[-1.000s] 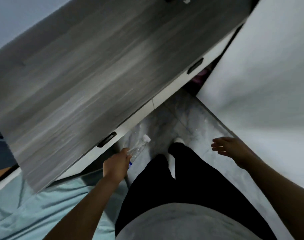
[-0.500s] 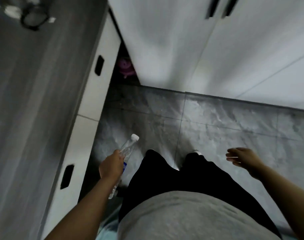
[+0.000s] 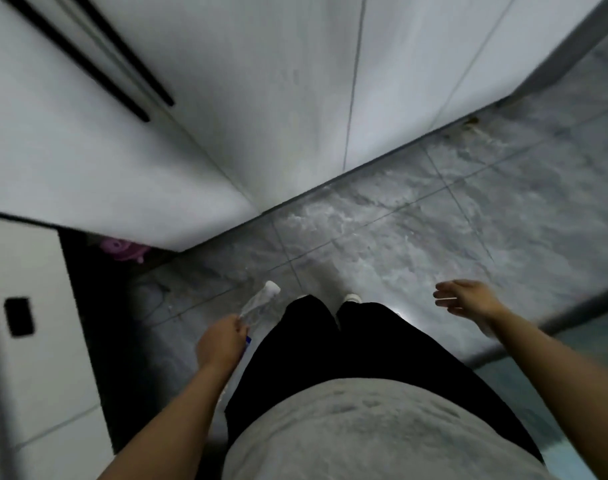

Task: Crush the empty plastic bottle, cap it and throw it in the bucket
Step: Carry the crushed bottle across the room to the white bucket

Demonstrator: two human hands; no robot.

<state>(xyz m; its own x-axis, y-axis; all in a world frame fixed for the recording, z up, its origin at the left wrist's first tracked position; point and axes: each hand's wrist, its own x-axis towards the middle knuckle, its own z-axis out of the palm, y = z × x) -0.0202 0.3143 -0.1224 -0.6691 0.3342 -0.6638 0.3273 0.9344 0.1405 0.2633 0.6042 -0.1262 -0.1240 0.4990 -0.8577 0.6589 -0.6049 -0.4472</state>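
My left hand (image 3: 220,342) grips a clear plastic bottle (image 3: 257,306) around its middle, down beside my left leg. A white cap (image 3: 272,287) sits on the bottle's neck, which points forward and away from me. The bottle's lower part is hidden behind my hand and leg. My right hand (image 3: 468,299) hangs open at my right side with its fingers spread and nothing in it. No bucket is in view.
White wardrobe doors (image 3: 261,98) with black handles stand straight ahead. A white drawer unit (image 3: 29,306) is at the left, with a pink object (image 3: 124,249) in the dark gap beside it. Grey marble floor tiles (image 3: 434,220) stretch to the right.
The view has swung to the right: the grey desk top has left the frame and the white wardrobe and open floor now fill it. Both hands keep their poses.
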